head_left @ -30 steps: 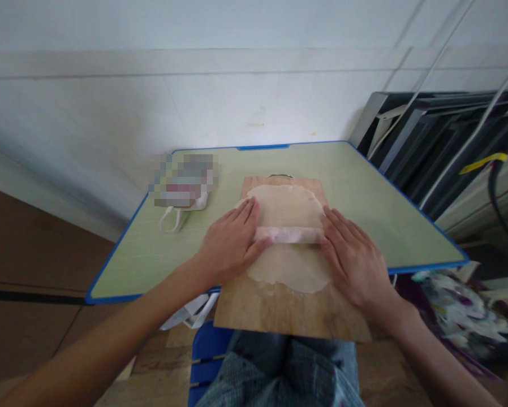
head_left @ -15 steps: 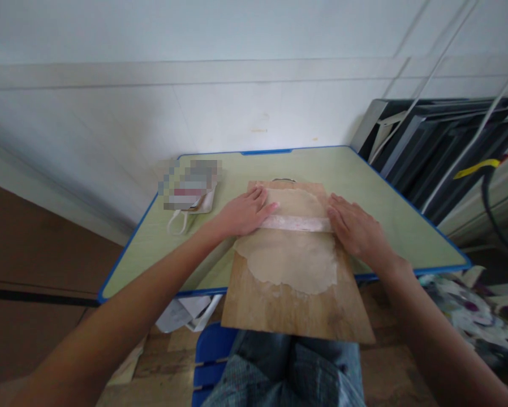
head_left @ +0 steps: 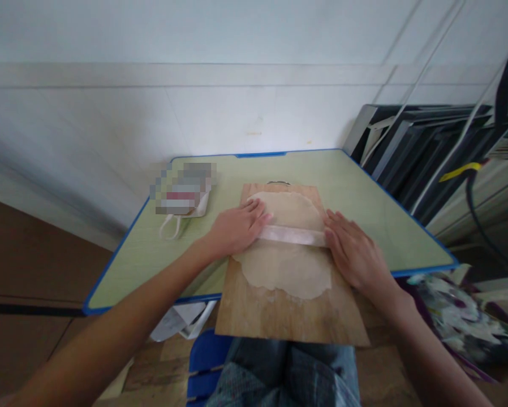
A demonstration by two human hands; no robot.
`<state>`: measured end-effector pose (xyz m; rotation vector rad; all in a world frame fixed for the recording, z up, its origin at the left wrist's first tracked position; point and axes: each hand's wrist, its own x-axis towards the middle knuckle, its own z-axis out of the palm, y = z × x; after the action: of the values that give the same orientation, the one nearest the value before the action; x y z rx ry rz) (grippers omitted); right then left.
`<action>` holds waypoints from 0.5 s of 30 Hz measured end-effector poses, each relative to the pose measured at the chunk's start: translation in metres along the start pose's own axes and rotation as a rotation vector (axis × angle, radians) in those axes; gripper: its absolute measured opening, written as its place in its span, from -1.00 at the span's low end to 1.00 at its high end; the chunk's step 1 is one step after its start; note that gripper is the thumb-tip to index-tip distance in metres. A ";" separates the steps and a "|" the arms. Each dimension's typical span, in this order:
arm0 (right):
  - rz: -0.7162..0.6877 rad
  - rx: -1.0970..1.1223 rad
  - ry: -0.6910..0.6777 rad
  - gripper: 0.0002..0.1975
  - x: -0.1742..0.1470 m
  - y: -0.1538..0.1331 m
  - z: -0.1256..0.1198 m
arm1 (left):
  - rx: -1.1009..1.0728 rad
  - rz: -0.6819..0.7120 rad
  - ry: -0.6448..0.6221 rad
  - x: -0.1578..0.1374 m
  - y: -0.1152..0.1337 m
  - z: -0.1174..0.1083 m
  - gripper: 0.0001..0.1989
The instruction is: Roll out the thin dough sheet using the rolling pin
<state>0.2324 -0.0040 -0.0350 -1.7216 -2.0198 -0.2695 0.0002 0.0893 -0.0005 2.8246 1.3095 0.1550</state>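
Observation:
A thin, wide sheet of dough [head_left: 288, 274] with ragged edges lies on a wooden board [head_left: 288, 322]. Across its middle rests a pale, floury rolling pin [head_left: 296, 235]. My left hand [head_left: 239, 226] lies over the pin's left end, fingers stretched forward and flat. Over the right end lies my right hand [head_left: 351, 246], its fingers also extended. Both palms press on the pin without wrapping round it, and they hide its ends. The board's near part juts past the table edge, above my lap.
A light green table [head_left: 130, 265] with a blue rim holds the board. At its left lies a blurred-out item [head_left: 184, 192] with a white strap [head_left: 169, 227]. Dark flat panels [head_left: 423, 152] lean at the right, near a hanging black cable [head_left: 478, 209]. A blue chair [head_left: 207, 362] is below.
Both hands and the rolling pin have moved slightly toward me over the dough. The whole view has also shifted a little.

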 end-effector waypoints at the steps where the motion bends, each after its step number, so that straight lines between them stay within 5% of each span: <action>1: 0.009 0.011 -0.004 -0.55 0.007 0.003 0.003 | 0.003 -0.012 0.005 0.011 -0.004 0.001 -0.44; 6: 0.022 0.014 0.001 -0.56 0.009 0.001 0.002 | 0.029 -0.039 0.059 0.025 -0.007 0.006 -0.43; 12: -0.029 -0.031 0.062 -0.60 -0.034 -0.031 -0.017 | 0.056 -0.019 0.135 -0.039 0.015 0.004 -0.42; 15: -0.033 -0.042 0.059 -0.61 -0.037 -0.037 -0.017 | 0.065 0.000 0.136 -0.048 0.016 0.003 -0.41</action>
<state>0.2038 -0.0511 -0.0321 -1.6866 -2.0156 -0.3723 -0.0184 0.0423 -0.0059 2.9144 1.3642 0.3153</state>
